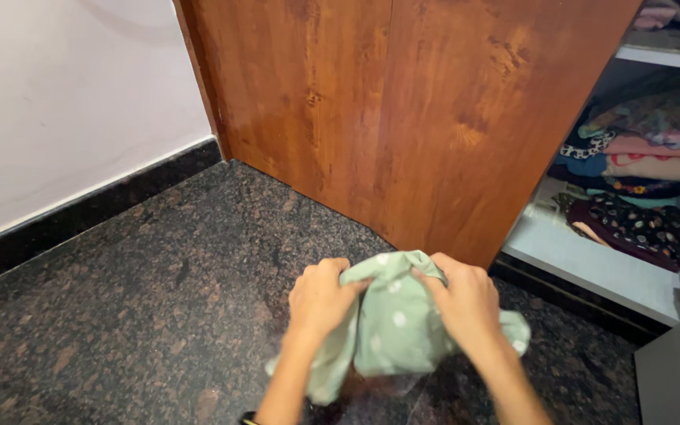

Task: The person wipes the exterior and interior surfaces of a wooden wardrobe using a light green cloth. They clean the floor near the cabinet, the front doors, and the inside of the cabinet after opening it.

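Note:
A pale green cloth with white dots (393,327) hangs bunched between both my hands, low in the head view above a dark speckled stone floor (159,299). My left hand (320,297) grips its upper left edge with curled fingers. My right hand (464,303) pinches the upper right edge, and a corner of the cloth trails out to the right past my wrist. Both forearms come up from the bottom edge. The lower part of the cloth droops behind my arms.
Closed brown wooden wardrobe doors (403,110) stand straight ahead. To the right, an open white shelf (592,264) holds stacks of folded clothes (639,181). A grey open door panel (674,374) is at the bottom right. A white wall (64,102) with dark skirting is on the left.

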